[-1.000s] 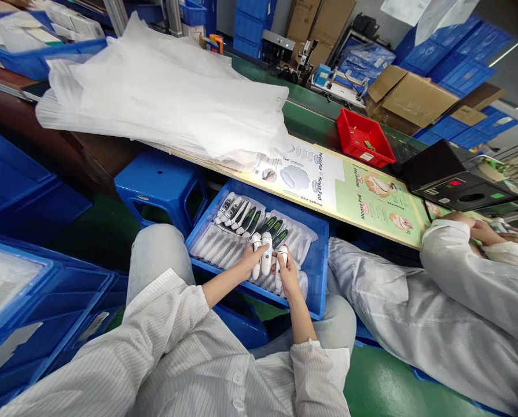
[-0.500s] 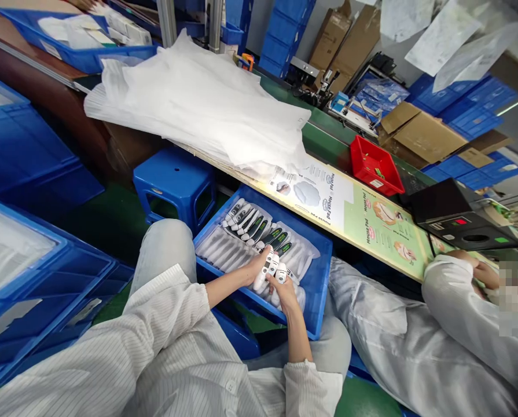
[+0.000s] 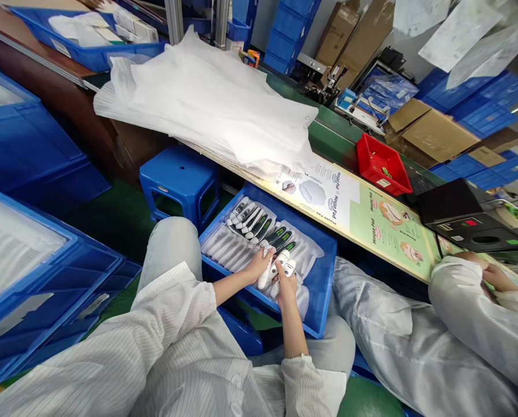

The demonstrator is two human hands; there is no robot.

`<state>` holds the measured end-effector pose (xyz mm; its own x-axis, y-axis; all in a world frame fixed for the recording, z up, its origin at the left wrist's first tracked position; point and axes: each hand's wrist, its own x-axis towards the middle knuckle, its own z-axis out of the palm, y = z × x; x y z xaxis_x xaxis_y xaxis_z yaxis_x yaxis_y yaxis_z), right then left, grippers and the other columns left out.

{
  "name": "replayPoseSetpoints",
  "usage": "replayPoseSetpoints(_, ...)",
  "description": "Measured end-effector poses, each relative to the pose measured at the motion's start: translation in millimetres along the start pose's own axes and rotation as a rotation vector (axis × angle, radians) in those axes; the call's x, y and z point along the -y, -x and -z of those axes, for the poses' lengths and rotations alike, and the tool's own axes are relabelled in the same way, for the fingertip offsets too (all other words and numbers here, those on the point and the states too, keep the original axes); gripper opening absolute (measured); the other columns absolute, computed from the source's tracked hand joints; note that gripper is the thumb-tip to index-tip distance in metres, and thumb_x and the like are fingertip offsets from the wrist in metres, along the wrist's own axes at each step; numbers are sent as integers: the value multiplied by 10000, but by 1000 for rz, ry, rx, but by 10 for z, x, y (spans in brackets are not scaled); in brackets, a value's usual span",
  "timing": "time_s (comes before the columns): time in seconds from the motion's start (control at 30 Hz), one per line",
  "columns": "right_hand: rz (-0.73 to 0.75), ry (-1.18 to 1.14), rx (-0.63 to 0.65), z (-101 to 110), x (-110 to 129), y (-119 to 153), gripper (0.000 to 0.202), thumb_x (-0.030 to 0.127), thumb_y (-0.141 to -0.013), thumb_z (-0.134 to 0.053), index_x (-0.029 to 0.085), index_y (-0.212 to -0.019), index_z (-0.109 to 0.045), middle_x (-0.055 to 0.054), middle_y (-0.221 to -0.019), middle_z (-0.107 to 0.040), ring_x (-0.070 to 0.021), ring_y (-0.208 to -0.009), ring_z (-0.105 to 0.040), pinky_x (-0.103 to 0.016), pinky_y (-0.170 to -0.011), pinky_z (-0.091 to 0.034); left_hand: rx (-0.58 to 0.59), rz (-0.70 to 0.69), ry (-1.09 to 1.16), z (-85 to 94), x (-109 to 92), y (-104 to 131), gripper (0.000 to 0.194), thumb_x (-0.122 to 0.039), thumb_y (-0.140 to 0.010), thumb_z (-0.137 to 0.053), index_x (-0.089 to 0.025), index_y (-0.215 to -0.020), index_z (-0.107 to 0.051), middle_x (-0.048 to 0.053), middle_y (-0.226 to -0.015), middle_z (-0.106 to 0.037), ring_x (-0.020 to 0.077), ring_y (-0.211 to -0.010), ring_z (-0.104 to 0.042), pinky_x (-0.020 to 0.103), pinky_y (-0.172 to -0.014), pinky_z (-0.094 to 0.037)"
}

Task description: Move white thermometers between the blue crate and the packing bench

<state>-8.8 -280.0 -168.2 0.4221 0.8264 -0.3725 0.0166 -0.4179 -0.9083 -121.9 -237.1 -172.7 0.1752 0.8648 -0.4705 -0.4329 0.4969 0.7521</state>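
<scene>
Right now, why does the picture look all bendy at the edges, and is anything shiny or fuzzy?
In the head view, the wide lens bends straight lines: the long table edge slants and curves, and the blue crates bulge at the left. The light is bright and even, with soft shadows. The white plastic sheets look washed out. Both hands, left hand and right hand, look sharp; the hanging papers are fuzzy.

Left hand point(image 3: 255, 267), right hand point(image 3: 286, 285) – grip closed on white devices point(image 3: 280, 263) – over blue tray point(image 3: 323, 289).

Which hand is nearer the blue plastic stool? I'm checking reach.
Left. The left hand is on the stool's side of the blue tray; the right hand lies farther.
</scene>
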Motion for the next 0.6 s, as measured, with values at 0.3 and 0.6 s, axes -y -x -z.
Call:
replayPoseSetpoints(0.3, 446, 94, -184, 596, 1693, -493, 562, 727, -743, -909, 221, -708, -669, -28, -567, -658, -199, -530, -599, -315, -523, -477, 450, -358, 74, -628, -1213, -106, 644, -601, -1017, -765, -347, -1524, -459, 150, -1540, -692, 331, -1300, -759, 568, -1080, -643)
replayPoseSetpoints(0.6, 375, 357, -57, 471, 3081, -1728, 455, 602, -831, -909, 228, -730, -671, -61, -548, -647, -241, -559, -631, -356, -587, -524, 245, -589, -520, -1686, -2521, -1582, 320, -498, -1075, -635, -190, -1118, -708, 221, -1394, -773, 337, -1435, -657, 471, -1304, -398)
